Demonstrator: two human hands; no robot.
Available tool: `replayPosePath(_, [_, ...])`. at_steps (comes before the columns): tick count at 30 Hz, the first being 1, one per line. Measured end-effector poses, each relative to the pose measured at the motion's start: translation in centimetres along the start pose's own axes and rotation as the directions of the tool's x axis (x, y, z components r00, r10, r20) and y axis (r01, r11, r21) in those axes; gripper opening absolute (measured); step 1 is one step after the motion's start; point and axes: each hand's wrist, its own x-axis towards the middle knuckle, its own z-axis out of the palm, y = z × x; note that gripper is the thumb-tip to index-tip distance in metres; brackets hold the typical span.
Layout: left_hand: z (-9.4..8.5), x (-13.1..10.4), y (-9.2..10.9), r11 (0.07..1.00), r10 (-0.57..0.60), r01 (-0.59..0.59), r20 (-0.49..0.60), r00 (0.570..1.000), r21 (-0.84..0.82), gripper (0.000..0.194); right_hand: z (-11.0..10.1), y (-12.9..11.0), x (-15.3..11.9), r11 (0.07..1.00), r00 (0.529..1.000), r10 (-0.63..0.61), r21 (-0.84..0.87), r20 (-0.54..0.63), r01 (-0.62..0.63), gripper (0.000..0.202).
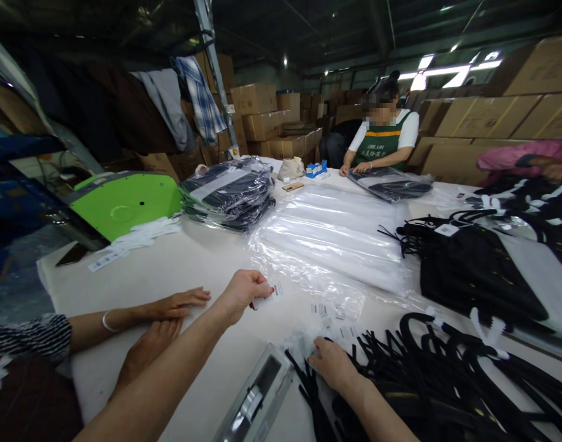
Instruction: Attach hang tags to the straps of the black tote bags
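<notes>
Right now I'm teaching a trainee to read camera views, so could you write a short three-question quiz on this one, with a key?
1. What does the wearer's left hand hold?
2. The clear plastic bags lie: (a) on the floor, (b) on the pale table, (c) on a cardboard box?
3. True or false: the green apron across the table has an orange stripe.

Key: 1. A small printed label. 2. b. 3. True.

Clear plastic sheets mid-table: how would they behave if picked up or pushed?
The clear plastic sheets are probably floppy: their near edges lie wrinkled on the table. Likely slippery, given the glossy sheen, so a push may shift layers. They look thin and see-through, so each is probably light.
</notes>
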Motion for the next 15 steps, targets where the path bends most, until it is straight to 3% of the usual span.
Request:
replayPosePath(2, [0.5,-1.3,0.4,0.993,0.021,-0.018,0.019,1.000,-0.117,0.022,-1.4,-0.9,-0.8,0.998,0.991,-0.029,0.043,-0.133,0.035,0.037])
replayPosePath(4, [1.6,-2.8,0.4,0.975,0.030,-0.019,0.047,0.998,-0.220,0.026,-3.1,-1.7,-2.1,0.956,0.954,-0.016,0.274,-0.298,0.102,0.038])
replayPosePath(5, [2.4,-3.5,0.4,0.963,0.030,-0.011,0.064,0.997,-0.270,0.028,-4.0,-2.0,-2.9,0.869,0.938,0.034,0.474,-0.344,0.142,0.036])
replayPosePath(6, [3.2,-4.3,0.3,0.949,0.027,0.001,0.085,0.996,-0.316,0.029,-5.0,-2.3,-3.9,0.706,0.933,0.100,0.686,-0.345,0.178,0.036])
replayPosePath(7, [4.1,-4.9,0.3,0.935,0.023,0.018,0.113,0.993,-0.354,0.029,-5.9,-2.4,-5.0,0.483,0.941,0.160,0.855,-0.299,0.190,0.037])
replayPosePath(9, [5.8,-6.2,0.4,0.916,0.019,0.055,0.181,0.983,-0.396,0.029,-7.6,-2.4,-7.5,0.058,0.959,0.221,0.984,-0.178,0.169,0.045])
replayPosePath(10, [6.7,-6.7,0.6,0.913,0.021,0.069,0.215,0.976,-0.402,0.029,-8.4,-2.3,-8.8,-0.086,0.959,0.244,0.981,-0.146,0.171,0.046])
replayPosePath(12, [8.2,-7.9,1.0,0.918,0.030,0.082,0.275,0.961,-0.388,0.029,-9.5,-1.9,-11.3,-0.227,0.944,0.305,0.953,-0.124,0.199,0.041])
replayPosePath(15, [10.4,-9.5,1.9,0.931,0.044,0.096,0.369,0.928,-0.353,0.030,-10.6,-0.9,-14.3,-0.260,0.904,0.401,0.927,-0.151,0.270,0.035])
